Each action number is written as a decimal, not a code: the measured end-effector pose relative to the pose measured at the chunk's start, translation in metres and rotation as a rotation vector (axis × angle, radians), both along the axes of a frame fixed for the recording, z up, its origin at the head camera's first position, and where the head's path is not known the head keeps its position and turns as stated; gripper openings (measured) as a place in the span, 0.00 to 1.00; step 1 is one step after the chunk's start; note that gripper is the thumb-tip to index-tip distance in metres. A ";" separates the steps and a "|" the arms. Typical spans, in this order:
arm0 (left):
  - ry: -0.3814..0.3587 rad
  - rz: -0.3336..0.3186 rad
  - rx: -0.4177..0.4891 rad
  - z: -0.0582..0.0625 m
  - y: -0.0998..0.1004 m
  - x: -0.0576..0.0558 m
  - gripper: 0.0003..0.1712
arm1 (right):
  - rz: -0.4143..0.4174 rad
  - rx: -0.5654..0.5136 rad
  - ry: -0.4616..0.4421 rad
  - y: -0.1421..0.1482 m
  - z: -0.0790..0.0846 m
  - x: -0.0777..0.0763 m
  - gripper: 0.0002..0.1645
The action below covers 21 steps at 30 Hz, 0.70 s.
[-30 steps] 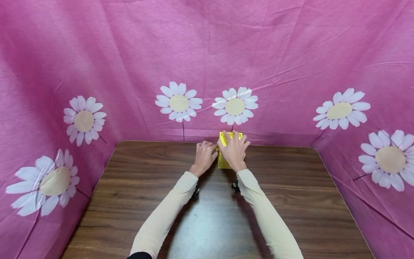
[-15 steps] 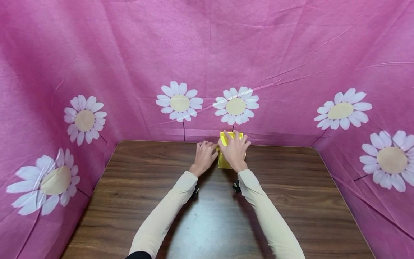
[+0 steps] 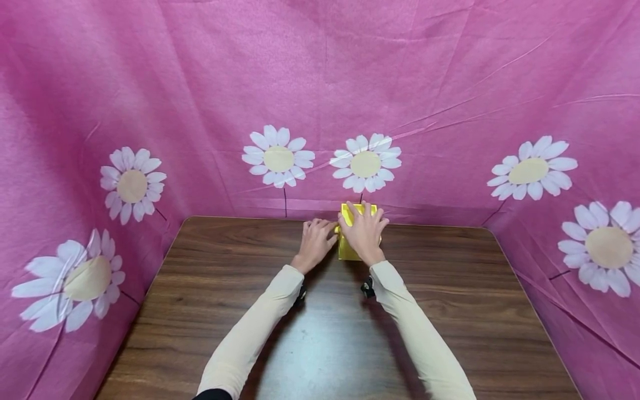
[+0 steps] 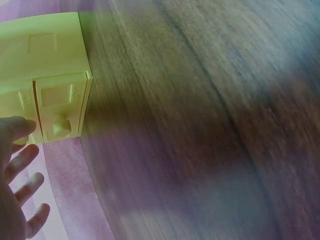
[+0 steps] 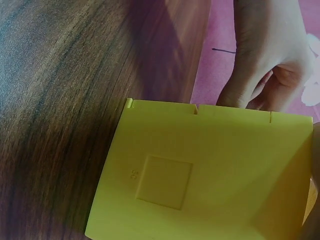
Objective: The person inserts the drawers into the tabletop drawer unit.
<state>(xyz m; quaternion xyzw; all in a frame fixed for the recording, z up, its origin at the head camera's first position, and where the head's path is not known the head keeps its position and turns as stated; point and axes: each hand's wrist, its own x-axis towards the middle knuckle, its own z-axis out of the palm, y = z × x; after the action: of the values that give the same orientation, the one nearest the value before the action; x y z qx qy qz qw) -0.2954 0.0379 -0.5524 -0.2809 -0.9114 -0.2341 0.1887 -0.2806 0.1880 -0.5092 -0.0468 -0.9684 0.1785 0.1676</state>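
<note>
A small yellow plastic box [image 3: 348, 251] stands near the table's far edge. Its side facing my left hand has panels with knobs; one panel [image 4: 55, 95] with its knob [image 4: 61, 126] shows beside a narrow dark gap. My left hand [image 3: 315, 241] is at that side, thumb and forefinger pinching a second knob [image 4: 21, 141], mostly covered by them; the other fingers are loosely bent. From above, my right hand [image 3: 364, 230] grips the box, thumb at the left edge and fingers spread over the far and right edges. The right wrist view shows mainly the box's flat yellow wall [image 5: 215, 170].
The brown wood-grain table [image 3: 440, 311] extends toward me and to both sides. A pink cloth [image 3: 320, 83] with white daisies hangs behind and along the sides, close to the far table edge. Black wrist cameras [image 3: 367, 288] sit under the pale sleeves.
</note>
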 end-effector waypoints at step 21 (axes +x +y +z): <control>0.054 0.012 0.011 -0.004 -0.016 -0.003 0.24 | 0.076 -0.108 -0.052 0.018 0.004 0.004 0.38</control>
<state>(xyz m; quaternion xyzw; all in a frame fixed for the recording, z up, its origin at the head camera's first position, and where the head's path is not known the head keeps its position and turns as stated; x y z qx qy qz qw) -0.2980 0.0223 -0.5560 -0.2803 -0.9065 -0.2301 0.2160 -0.2765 0.2057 -0.5055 -0.0234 -0.9625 0.2354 0.1325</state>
